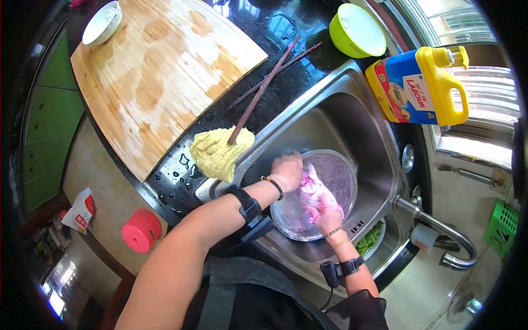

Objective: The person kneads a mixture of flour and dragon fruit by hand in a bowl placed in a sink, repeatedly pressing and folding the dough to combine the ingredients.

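Your left hand (287, 169) grips the rim of the clear glass bowl (344, 170) at about its 10 o'clock edge, fingers curled over the glass. Your right hand (329, 212) is down inside the bowl at roughly 5 o'clock, closed loosely around the pink, wet food (309, 190) that fills the middle; whether the fingers are pinching one piece or simply pressing into the heap, you cannot tell from here. The bowl sits in the steel sink (330, 118), close to the near wall.

From the bowl, the faucet (440, 234) stands at 4 o'clock, its spout curving away from the basin. Just beyond your right wrist, at 5 o'clock, some chopped green vegetables (369, 240) show at the sink's edge. A yellow cloth (219, 154) lies at 9 o'clock on the wet black counter (286, 27), hanging over the sink's corner, with one of the chopsticks (264, 88) resting its tip on it. The wooden cutting board (159, 71) lies at 10 o'clock, a small white bowl (102, 23) on its far corner. At 12 o'clock is a lime green bowl (357, 30), and at 2 o'clock a yellow-and-blue oil jug (418, 85) on its side.
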